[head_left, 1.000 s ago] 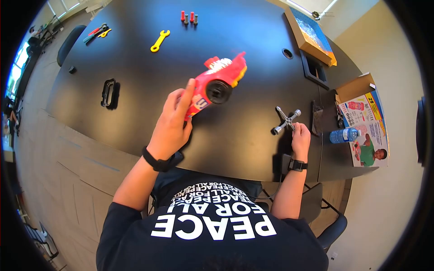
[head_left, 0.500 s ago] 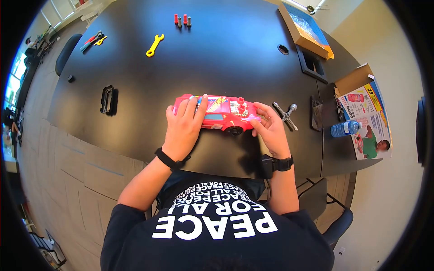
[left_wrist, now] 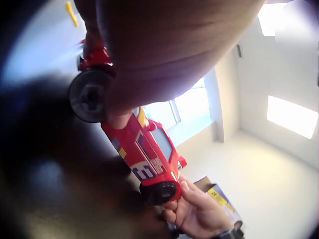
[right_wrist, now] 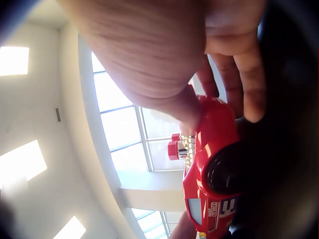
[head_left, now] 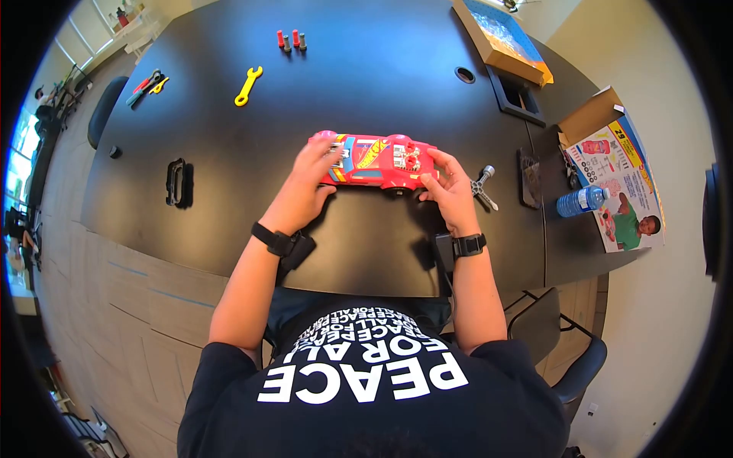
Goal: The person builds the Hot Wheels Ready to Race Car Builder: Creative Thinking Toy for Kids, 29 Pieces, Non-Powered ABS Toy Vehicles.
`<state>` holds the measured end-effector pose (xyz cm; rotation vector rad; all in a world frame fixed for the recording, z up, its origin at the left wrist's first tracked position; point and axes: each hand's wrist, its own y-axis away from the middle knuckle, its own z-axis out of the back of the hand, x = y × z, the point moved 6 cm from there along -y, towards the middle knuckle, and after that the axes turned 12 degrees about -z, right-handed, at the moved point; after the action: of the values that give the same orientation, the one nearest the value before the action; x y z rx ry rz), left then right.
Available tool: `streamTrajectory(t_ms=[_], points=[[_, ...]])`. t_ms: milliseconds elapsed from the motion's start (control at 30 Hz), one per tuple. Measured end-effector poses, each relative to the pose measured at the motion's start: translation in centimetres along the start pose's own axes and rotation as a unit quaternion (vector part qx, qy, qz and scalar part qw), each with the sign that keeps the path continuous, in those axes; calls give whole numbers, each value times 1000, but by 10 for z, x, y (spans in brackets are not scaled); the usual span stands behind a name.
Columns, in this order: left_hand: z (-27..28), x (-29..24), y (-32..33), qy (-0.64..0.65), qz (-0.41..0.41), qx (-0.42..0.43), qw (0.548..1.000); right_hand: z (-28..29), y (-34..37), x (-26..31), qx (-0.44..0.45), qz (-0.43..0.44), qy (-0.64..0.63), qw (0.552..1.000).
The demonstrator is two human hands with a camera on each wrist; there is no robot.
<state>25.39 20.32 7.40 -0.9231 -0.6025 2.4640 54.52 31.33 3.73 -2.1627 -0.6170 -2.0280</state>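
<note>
A red toy car (head_left: 374, 162) lies level and upright over the dark table, with its length running left to right. My left hand (head_left: 307, 182) holds its left end, fingers over the top and thumb along the near side. At the other end, my right hand (head_left: 452, 200) grips the nose between thumb and fingers, beside the silver engine piece. A black wheel (left_wrist: 90, 94) shows beneath the left hand in the left wrist view. Just right of the right hand lies a grey four-way lug wrench (head_left: 484, 186), partly hidden by that hand.
Farther back lie a yellow toy wrench (head_left: 248, 86), several red and grey pegs (head_left: 291, 41) and a cluster of toy tools (head_left: 146, 89). A black frame piece (head_left: 176, 183) is at left. On the right are a water bottle (head_left: 582, 201), a printed box (head_left: 620, 179) and a black tray (head_left: 528, 178).
The car came down from a raised, tilted pose in my left hand to level. My right hand left the lug wrench and took the car's nose. Since then, both hands moved the car slightly away from my body.
</note>
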Motion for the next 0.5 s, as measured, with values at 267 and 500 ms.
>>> streamTrajectory(t_ms=[267, 500], points=[[-1, 66, 47, 383, 183, -191, 885, 14, 6, -12, 34, 28, -54, 998], [-2, 69, 48, 358, 171, -196, 897, 19, 2, -20, 42, 35, -48, 997]])
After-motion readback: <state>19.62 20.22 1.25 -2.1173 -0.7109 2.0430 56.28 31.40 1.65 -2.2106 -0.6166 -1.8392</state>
